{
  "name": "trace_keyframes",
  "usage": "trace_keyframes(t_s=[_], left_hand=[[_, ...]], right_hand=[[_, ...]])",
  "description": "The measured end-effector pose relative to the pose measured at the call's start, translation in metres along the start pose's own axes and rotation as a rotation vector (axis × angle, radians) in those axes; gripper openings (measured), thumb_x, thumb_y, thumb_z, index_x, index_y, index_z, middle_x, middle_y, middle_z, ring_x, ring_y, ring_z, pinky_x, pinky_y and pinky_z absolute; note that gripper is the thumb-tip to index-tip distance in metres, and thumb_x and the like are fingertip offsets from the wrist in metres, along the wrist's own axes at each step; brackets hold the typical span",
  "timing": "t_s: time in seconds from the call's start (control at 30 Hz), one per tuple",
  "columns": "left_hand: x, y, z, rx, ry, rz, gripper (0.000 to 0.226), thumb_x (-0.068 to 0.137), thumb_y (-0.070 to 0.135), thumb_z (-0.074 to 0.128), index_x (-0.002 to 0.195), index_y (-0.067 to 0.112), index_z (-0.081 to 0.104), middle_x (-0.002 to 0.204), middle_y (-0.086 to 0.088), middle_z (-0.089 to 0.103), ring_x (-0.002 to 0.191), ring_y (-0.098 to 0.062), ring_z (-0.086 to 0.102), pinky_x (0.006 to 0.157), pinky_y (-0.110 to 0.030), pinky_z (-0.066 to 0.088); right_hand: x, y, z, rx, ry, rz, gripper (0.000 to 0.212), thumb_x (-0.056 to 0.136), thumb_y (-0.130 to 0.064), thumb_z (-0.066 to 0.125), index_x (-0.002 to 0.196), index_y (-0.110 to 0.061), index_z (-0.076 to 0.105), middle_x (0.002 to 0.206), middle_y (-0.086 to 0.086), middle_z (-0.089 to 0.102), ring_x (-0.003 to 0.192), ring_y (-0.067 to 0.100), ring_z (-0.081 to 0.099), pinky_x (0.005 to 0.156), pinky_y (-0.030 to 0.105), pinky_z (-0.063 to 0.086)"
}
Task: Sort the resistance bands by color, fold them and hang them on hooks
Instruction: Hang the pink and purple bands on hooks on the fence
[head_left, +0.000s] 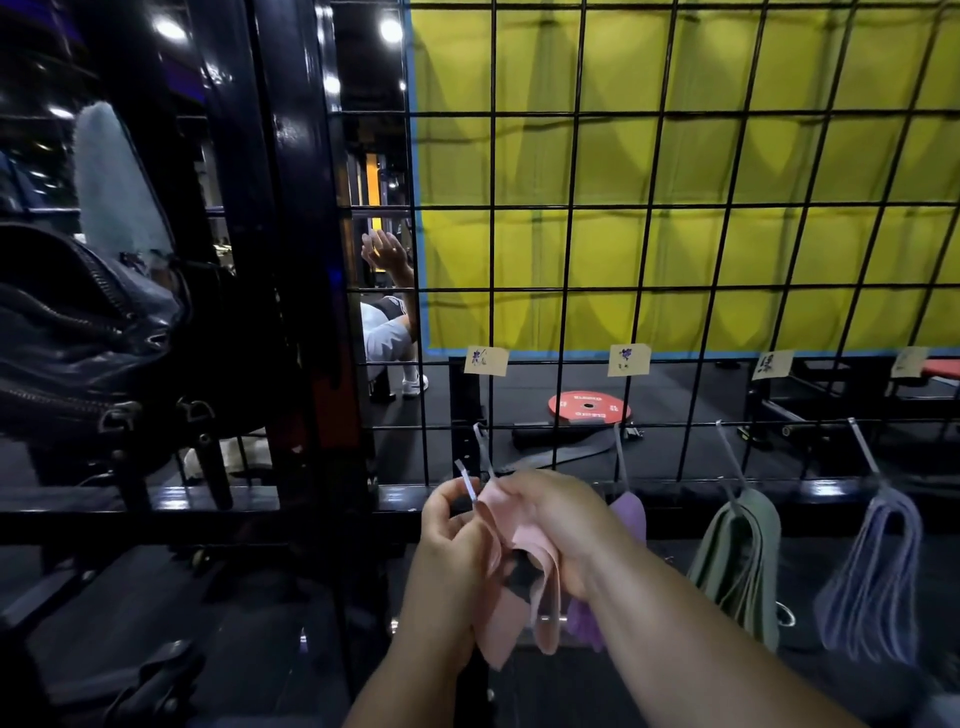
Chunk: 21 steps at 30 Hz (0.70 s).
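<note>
My forearms come in from 6 o'clock, nearest the lens. The left hand (452, 525) has its fingers curled in, thumb and forefinger pinching the edge of the pink band (524, 540) right at the tip of the first hook (469, 486). The right hand (561, 519), touching it at its 3 o'clock, has its fingers bent over the band's top fold and clamped on it. The loose loops hang between my wrists toward 6 (I cannot tell whether the band is round the hook or only beside it).

At the right hand's 3 o'clock, partly hidden behind it, a purple band (631, 512) hangs from its own hook. Farther toward 3 hang a green band (743, 551) and a grey band (878, 566). All the hooks sit on the black grid (571, 208), with a paper label (485, 360) at 12 o'clock of the first.
</note>
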<state>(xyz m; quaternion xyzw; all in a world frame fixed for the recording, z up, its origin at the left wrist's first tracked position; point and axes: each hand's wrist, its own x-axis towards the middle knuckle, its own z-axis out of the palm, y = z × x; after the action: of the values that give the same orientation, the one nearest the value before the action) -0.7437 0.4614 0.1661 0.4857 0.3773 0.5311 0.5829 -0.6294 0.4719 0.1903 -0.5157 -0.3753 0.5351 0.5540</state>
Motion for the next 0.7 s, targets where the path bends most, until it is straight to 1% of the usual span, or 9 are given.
trace_keyframes(t_s=[0.07, 0.13, 0.2, 0.27, 0.37, 0.43, 0.53, 0.63, 0.7], left_hand=[[-0.005, -0.001, -0.002, 0.081, 0.014, 0.087, 0.034, 0.092, 0.004, 0.052, 0.113, 0.029, 0.062, 0.094, -0.001, 0.074, 0.087, -0.019, 0.071, 0.077, -0.034, 0.057], [-0.010, 0.000, -0.004, 0.094, 0.029, 0.153, 0.031, 0.095, 0.006, 0.053, 0.111, 0.029, 0.066, 0.098, 0.004, 0.074, 0.089, -0.015, 0.071, 0.073, -0.038, 0.060], [-0.015, 0.000, -0.007, 0.068, 0.040, 0.181, 0.031, 0.095, 0.006, 0.053, 0.109, 0.029, 0.069, 0.098, 0.009, 0.074, 0.085, -0.008, 0.071, 0.063, -0.029, 0.057], [-0.014, -0.001, -0.013, 0.070, 0.044, 0.177, 0.036, 0.094, 0.001, 0.048, 0.108, 0.025, 0.072, 0.098, 0.010, 0.074, 0.091, -0.004, 0.069, 0.076, -0.026, 0.051], [-0.009, -0.002, -0.011, -0.023, -0.007, 0.137, 0.030, 0.102, 0.009, 0.042, 0.110, 0.017, 0.070, 0.100, -0.001, 0.074, 0.097, -0.019, 0.070, 0.079, -0.028, 0.053], [-0.007, -0.004, -0.012, -0.076, -0.015, 0.157, 0.025, 0.103, 0.021, 0.047, 0.114, 0.010, 0.067, 0.104, -0.012, 0.071, 0.103, -0.034, 0.066, 0.085, -0.035, 0.052], [-0.005, -0.005, -0.012, -0.195, -0.036, 0.153, 0.026, 0.091, 0.025, 0.055, 0.103, 0.008, 0.070, 0.105, -0.018, 0.071, 0.097, -0.029, 0.068, 0.084, -0.038, 0.053], [-0.007, -0.002, -0.010, -0.292, -0.050, 0.119, 0.024, 0.094, 0.011, 0.049, 0.106, -0.004, 0.063, 0.098, -0.020, 0.068, 0.079, -0.021, 0.069, 0.065, -0.026, 0.057], [-0.006, -0.003, -0.010, -0.230, -0.027, 0.110, 0.023, 0.096, 0.014, 0.051, 0.108, 0.000, 0.065, 0.101, -0.016, 0.071, 0.079, -0.018, 0.069, 0.063, -0.025, 0.055]], right_hand=[[-0.001, 0.004, -0.003, -0.008, 0.000, -0.016, 0.029, 0.077, -0.021, 0.067, 0.098, -0.001, 0.072, 0.100, 0.023, 0.072, 0.092, 0.037, 0.069, 0.082, 0.045, 0.053], [-0.003, 0.009, -0.006, 0.005, -0.018, -0.022, 0.026, 0.085, -0.019, 0.065, 0.102, -0.002, 0.072, 0.104, 0.020, 0.072, 0.095, 0.031, 0.070, 0.080, 0.039, 0.053], [-0.006, 0.013, -0.007, 0.062, -0.035, -0.015, 0.027, 0.085, -0.020, 0.067, 0.103, -0.001, 0.072, 0.104, 0.019, 0.073, 0.095, 0.030, 0.070, 0.078, 0.036, 0.051], [-0.005, 0.017, -0.007, 0.073, -0.045, -0.021, 0.036, 0.080, -0.024, 0.070, 0.107, 0.000, 0.070, 0.106, 0.020, 0.072, 0.099, 0.033, 0.070, 0.077, 0.033, 0.052], [-0.010, 0.018, -0.006, 0.042, -0.093, -0.018, 0.023, 0.093, -0.018, 0.063, 0.106, 0.001, 0.069, 0.096, 0.013, 0.071, 0.078, 0.016, 0.069, 0.056, 0.017, 0.049], [-0.012, 0.019, -0.008, -0.015, -0.105, -0.026, 0.018, 0.096, -0.021, 0.060, 0.096, -0.007, 0.070, 0.087, 0.004, 0.071, 0.069, 0.006, 0.067, 0.054, 0.012, 0.046], [-0.012, 0.021, -0.007, -0.125, -0.094, -0.088, 0.024, 0.091, -0.035, 0.067, 0.096, -0.012, 0.073, 0.093, 0.004, 0.076, 0.089, 0.015, 0.072, 0.081, 0.024, 0.053], [-0.011, 0.024, -0.007, -0.189, -0.061, -0.118, 0.027, 0.089, -0.044, 0.068, 0.093, -0.017, 0.072, 0.092, 0.004, 0.076, 0.092, 0.021, 0.071, 0.085, 0.033, 0.054], [-0.010, 0.028, -0.007, -0.241, -0.047, -0.141, 0.034, 0.086, -0.055, 0.065, 0.094, -0.023, 0.070, 0.093, 0.000, 0.075, 0.096, 0.020, 0.070, 0.091, 0.039, 0.053]])
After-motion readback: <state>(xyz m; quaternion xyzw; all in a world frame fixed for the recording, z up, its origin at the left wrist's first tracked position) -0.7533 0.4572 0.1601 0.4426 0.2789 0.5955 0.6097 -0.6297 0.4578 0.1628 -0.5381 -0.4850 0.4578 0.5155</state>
